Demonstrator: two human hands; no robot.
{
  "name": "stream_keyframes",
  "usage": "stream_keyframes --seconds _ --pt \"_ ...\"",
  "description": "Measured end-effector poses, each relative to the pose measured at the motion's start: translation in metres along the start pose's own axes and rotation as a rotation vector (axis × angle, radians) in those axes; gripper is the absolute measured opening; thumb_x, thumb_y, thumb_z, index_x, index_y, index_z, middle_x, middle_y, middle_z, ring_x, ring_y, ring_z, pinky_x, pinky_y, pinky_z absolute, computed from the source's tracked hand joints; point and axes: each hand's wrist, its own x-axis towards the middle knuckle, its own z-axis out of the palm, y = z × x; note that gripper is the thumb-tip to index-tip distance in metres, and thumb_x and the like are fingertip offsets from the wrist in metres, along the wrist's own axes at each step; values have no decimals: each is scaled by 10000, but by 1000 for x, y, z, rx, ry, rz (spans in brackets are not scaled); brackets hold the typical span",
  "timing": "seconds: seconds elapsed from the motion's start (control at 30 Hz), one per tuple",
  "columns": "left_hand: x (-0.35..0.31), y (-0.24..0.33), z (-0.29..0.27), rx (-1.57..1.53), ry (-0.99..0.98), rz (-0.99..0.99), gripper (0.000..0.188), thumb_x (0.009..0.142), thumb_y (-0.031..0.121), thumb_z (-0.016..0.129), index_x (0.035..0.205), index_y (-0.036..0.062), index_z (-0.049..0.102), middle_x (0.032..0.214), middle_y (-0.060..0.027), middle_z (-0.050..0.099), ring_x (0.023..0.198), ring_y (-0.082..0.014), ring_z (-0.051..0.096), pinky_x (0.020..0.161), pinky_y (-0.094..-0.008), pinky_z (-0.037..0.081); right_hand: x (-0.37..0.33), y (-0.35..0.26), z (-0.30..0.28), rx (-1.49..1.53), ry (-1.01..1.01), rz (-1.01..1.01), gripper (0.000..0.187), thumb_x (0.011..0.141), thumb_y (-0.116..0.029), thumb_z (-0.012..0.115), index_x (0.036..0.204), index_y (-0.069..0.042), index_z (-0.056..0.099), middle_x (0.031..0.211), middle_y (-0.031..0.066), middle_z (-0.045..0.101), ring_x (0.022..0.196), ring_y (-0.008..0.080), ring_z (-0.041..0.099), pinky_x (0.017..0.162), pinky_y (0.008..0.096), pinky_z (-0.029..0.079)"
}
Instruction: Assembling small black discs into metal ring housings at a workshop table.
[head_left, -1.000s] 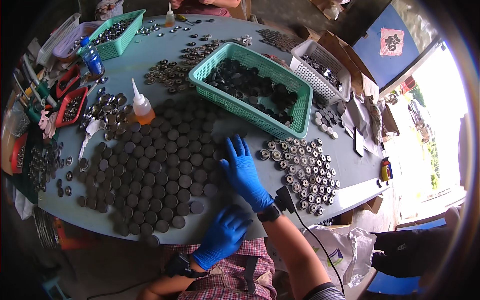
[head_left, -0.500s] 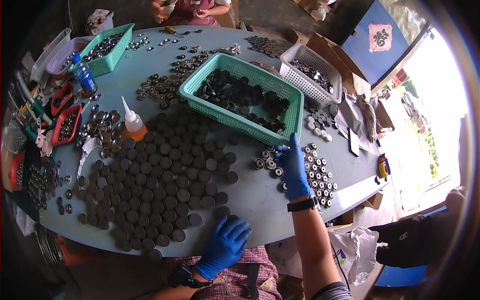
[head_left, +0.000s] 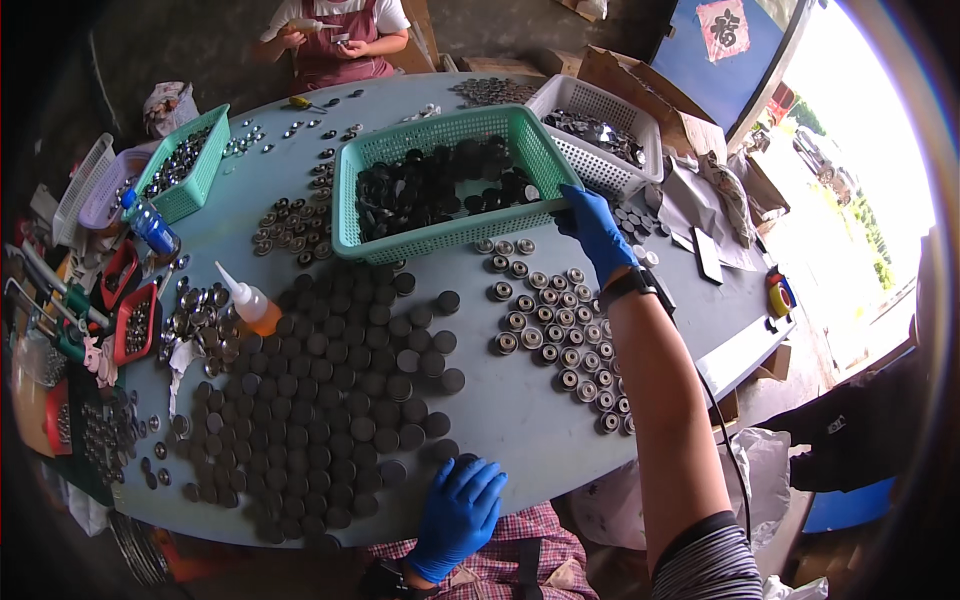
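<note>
My right hand, in a blue glove, grips the right end of a green plastic basket, its fingers at the rim. Inside the basket lie many small dark round caps. My left hand, also gloved in blue, rests at the near table edge with its fingers extended side by side. Its fingertips are by the closest of the flat dark discs, which are spread in a broad group to its left. Beneath my right forearm, small round metal pieces with ringed centres stand in loose rows.
A dropper bottle with orange liquid stands left of the discs. A white basket of parts stands beyond the green one. On the left are another green basket, a blue-capped bottle and red trays. Across the table a person holds a bottle.
The green basket's right end has swung away from me with my right hand on it, baring more metal pieces. My left hand stays at the table edge. The whole view has shifted.
</note>
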Motion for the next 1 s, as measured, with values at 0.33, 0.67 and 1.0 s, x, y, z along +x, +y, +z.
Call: stream_keyframes --seconds 0.33,0.67,1.0 --pt "0 1 1 52 -18 -34 322 851 192 648 1166 128 651 1262 -33 602 1238 -237 516 1101 -502 327 -35 103 19 -515 115 -396 217 861 -68 594 1052 -81 696 1102 121 659 1030 299 603 895 370 494" --pt "2 2 0 30 -27 -33 312 861 191 646 1166 124 643 1272 -30 595 1213 -231 536 1089 -480 341 -39 100 99 -1281 117 -495 465 841 -471 646 1217 -197 661 1316 150 553 1241 433 476 1061 538 358" --pt "-3 2 4 50 8 -22 329 857 194 649 1177 116 656 1295 -49 587 1247 -247 511 1100 -497 332 -106 103 74 -1129 -153 -676 386 899 -321 588 1266 -209 625 1370 221 511 1280 404 461 1064 530 355"
